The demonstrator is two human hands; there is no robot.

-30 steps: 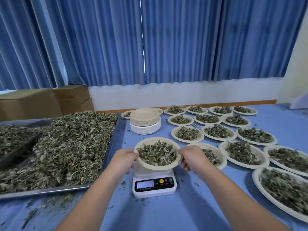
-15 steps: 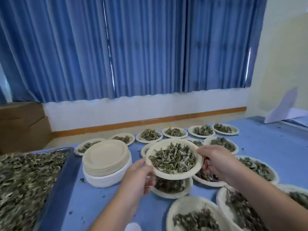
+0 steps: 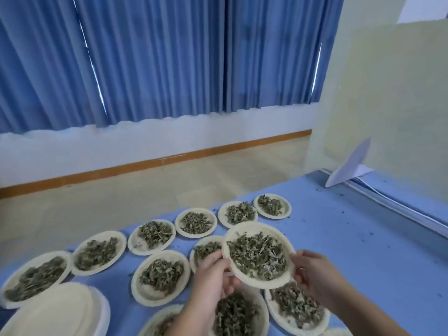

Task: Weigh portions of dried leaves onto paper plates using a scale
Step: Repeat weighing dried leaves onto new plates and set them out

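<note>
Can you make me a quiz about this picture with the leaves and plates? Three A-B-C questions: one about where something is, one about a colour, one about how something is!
1. Where is the stack of empty plates?
A. lower left of the view
B. on a chair
C. on the floor

2. What colour are the curtains?
A. red
B. yellow
C. blue

3. How is the held plate?
A. empty
B. gripped by both hands, with dried leaves in it
C. upside down

Answers: 1 A, it sits at the lower left edge. 2 C, blue folds hang at the back. 3 B, the left hand and right hand grip its rim; leaves fill it.
</note>
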